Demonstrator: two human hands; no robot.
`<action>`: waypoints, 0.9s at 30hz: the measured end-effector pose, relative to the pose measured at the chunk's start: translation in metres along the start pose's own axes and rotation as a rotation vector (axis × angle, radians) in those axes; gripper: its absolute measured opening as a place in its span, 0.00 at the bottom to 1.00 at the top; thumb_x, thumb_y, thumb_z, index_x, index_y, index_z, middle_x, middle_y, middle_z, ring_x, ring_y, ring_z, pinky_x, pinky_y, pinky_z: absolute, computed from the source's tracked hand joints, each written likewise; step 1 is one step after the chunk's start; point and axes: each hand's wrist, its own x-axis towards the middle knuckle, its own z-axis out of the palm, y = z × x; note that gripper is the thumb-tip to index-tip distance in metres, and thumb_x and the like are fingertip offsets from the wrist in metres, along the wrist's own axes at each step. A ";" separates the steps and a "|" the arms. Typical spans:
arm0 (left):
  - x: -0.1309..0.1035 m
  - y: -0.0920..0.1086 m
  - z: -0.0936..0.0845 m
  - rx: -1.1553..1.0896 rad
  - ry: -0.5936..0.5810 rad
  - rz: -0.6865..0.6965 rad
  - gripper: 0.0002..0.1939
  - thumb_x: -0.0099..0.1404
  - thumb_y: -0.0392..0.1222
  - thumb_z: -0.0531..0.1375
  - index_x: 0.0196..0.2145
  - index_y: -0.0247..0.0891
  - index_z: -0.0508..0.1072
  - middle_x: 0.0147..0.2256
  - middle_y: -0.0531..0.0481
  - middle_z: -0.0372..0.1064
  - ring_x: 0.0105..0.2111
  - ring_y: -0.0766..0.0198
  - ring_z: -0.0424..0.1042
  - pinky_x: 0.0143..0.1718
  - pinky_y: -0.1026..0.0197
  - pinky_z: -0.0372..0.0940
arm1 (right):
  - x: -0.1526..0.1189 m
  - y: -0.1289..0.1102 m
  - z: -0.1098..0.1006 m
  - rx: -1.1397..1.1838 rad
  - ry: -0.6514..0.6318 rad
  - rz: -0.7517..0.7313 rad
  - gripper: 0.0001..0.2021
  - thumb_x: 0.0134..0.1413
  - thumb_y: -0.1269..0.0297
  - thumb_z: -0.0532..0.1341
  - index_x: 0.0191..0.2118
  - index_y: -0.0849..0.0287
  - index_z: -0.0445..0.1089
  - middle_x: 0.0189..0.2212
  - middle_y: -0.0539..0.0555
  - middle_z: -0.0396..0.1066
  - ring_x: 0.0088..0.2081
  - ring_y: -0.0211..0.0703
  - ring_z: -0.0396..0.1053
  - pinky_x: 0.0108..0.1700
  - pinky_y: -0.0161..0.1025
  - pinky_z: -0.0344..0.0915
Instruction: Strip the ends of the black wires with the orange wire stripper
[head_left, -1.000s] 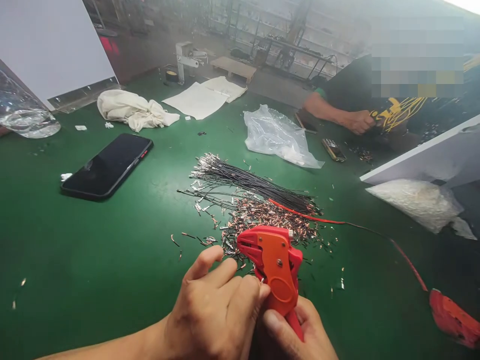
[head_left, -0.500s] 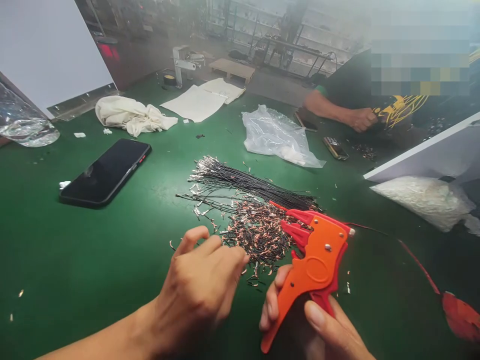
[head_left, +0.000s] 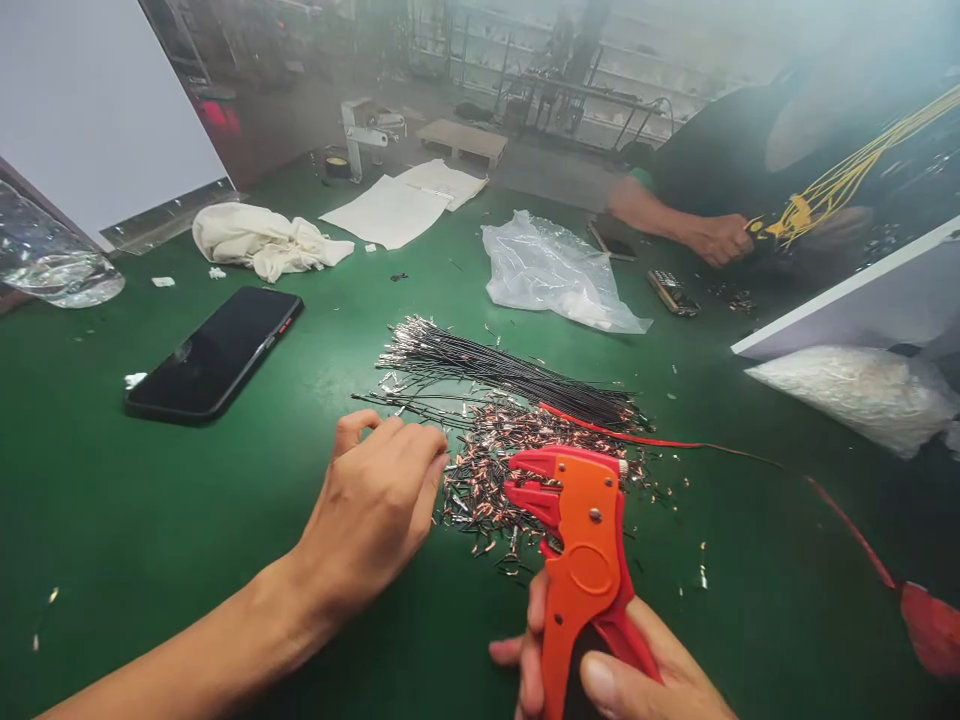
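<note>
My right hand (head_left: 622, 660) is wrapped round the handles of an orange and red wire stripper (head_left: 589, 560). Its red jaws (head_left: 536, 485) point left over a heap of short black wire offcuts with copper ends (head_left: 487, 470). At the left edge of this heap is my left hand (head_left: 375, 490), back up and fingers curled together; whatever they pinch is hidden. Just beyond lies a bundle of black wires (head_left: 502, 365) with silvery terminals at its left end. A few loose black wires (head_left: 427, 405) lie between bundle and heap.
A black phone (head_left: 217, 355) lies left on the green table (head_left: 247, 520). Behind are a white cloth (head_left: 262, 240), paper (head_left: 390, 210) and a plastic bag (head_left: 555, 270). A red strip (head_left: 630, 436) runs rightward. A co-worker's hand (head_left: 720, 238) is by yellow wires (head_left: 817, 210).
My right hand has brought the wire stripper left and slightly down, uncovering the red strip. My left hand has moved left and up, toward the loose black wires, still with curled fingers.
</note>
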 end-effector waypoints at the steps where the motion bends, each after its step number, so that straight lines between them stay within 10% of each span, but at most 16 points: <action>1: 0.000 -0.002 0.002 0.017 -0.026 -0.001 0.08 0.70 0.31 0.53 0.35 0.38 0.70 0.28 0.54 0.72 0.27 0.63 0.67 0.46 0.52 0.52 | 0.003 0.002 -0.001 -0.012 0.016 -0.035 0.17 0.54 0.56 0.68 0.47 0.58 0.71 0.34 0.53 0.80 0.38 0.47 0.78 0.64 0.59 0.51; 8: 0.001 -0.019 0.011 0.135 -0.063 -0.034 0.22 0.65 0.20 0.48 0.49 0.38 0.70 0.35 0.47 0.71 0.37 0.57 0.70 0.47 0.49 0.53 | 0.016 -0.013 -0.001 -0.128 0.200 -0.366 0.11 0.60 0.58 0.60 0.47 0.52 0.71 0.36 0.52 0.79 0.40 0.50 0.77 0.68 0.56 0.44; 13: 0.006 -0.026 0.011 0.088 -0.010 -0.026 0.16 0.67 0.28 0.54 0.49 0.41 0.72 0.39 0.45 0.71 0.41 0.56 0.69 0.49 0.47 0.54 | 0.009 -0.022 0.000 0.008 0.267 -0.325 0.10 0.57 0.57 0.63 0.44 0.50 0.72 0.34 0.54 0.78 0.40 0.51 0.74 0.49 0.49 0.69; 27: 0.013 -0.031 0.024 0.237 -0.056 -0.093 0.08 0.65 0.33 0.61 0.36 0.44 0.79 0.46 0.41 0.70 0.50 0.46 0.64 0.47 0.45 0.52 | 0.008 -0.018 0.005 0.082 0.310 -0.326 0.12 0.54 0.56 0.64 0.43 0.52 0.75 0.33 0.56 0.78 0.38 0.50 0.74 0.43 0.43 0.71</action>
